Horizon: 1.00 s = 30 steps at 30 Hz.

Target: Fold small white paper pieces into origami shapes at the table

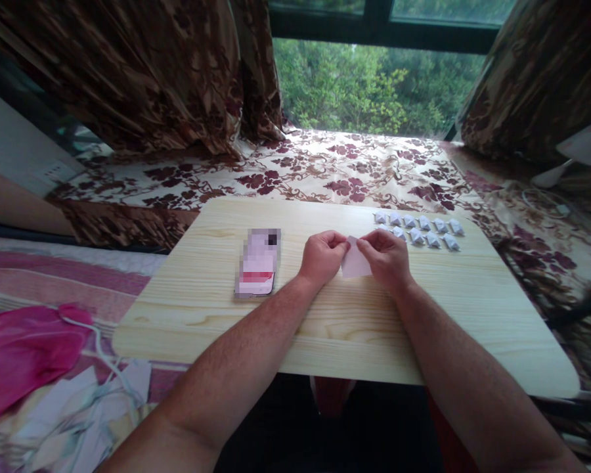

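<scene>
Between my two hands is a small pale sheet of paper [356, 261], held above the wooden tabletop. My left hand [326, 253] pinches its upper left edge with thumb and curled fingers. On the opposite side, my right hand [387, 255] grips the upper right edge, thumb on the near face. Just beyond my right hand sit two rows of small folded white paper pieces [424, 223], pointed in shape; my hand partly hides the nearer row. A phone [259, 263], partly blurred out, lies to the left of my left hand.
The light wooden table [187, 315] has rounded corners. Behind it runs a ledge with floral cloth [345, 164], below a window between patterned curtains [177, 72]. At lower left, a pink cloth [29, 361], a white cable [101, 341] and loose paper pieces [83, 414] lie on striped bedding.
</scene>
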### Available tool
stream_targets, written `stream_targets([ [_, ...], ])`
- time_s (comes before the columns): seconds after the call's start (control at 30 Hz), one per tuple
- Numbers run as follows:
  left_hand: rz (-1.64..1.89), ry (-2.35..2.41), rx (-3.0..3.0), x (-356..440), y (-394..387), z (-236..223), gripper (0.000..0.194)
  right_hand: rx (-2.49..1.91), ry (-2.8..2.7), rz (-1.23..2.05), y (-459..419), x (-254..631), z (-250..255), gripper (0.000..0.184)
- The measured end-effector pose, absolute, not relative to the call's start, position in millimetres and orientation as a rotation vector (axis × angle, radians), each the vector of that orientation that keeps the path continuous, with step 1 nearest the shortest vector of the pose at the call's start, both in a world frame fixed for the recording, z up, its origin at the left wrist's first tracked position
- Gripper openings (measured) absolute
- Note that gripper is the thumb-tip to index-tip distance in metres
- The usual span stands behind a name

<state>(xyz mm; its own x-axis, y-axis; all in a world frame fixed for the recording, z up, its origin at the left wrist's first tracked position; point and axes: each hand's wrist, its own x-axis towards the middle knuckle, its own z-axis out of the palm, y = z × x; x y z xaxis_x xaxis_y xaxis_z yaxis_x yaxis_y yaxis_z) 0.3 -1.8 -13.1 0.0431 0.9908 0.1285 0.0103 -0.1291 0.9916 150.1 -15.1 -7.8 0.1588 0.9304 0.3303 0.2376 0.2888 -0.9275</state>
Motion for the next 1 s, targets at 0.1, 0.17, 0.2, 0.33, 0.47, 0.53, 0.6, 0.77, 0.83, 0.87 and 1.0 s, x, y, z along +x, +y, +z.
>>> stream_targets([
  [0.1,1.246,1.136,1.406,0,-3,-12,0.015,-1.195,-1.324,0.723,-16,151,-5,0.020],
  [0.17,1.235,1.125,1.408,0,-3,-12,0.015,-1.201,-1.323,0.722,-16,152,-4,0.019],
  [0.2,1.234,1.123,1.399,0,-3,-13,0.015,-1.206,-1.324,0.721,-16,152,-3,0.020],
  [0.33,1.247,1.133,1.357,0,-1,-14,0.014,-1.203,-1.334,0.730,-15,152,-5,0.021],
  [0.47,1.281,1.144,1.302,1,-1,-12,0.014,-1.147,-1.335,0.830,-12,152,-7,0.021],
  [0.53,1.320,1.165,1.234,1,-1,-9,0.015,-1.114,-1.335,0.913,-11,152,-7,0.024],
  [0.6,1.368,1.185,1.150,0,1,-7,0.016,-1.118,-1.356,0.962,-11,152,-6,0.027],
  [0.77,1.400,1.161,1.059,0,3,-6,0.023,-1.259,-1.354,0.940,-10,154,-4,0.020],
  [0.83,1.361,1.146,1.080,1,2,-7,0.033,-1.250,-1.285,0.925,-8,156,-5,0.020],
  [0.87,1.343,1.143,1.107,1,2,-7,0.037,-1.231,-1.258,0.917,-7,157,-6,0.019],
  [1.0,1.369,1.144,1.211,0,0,-6,0.037,-1.183,-1.257,0.906,-5,159,-9,0.015],
])
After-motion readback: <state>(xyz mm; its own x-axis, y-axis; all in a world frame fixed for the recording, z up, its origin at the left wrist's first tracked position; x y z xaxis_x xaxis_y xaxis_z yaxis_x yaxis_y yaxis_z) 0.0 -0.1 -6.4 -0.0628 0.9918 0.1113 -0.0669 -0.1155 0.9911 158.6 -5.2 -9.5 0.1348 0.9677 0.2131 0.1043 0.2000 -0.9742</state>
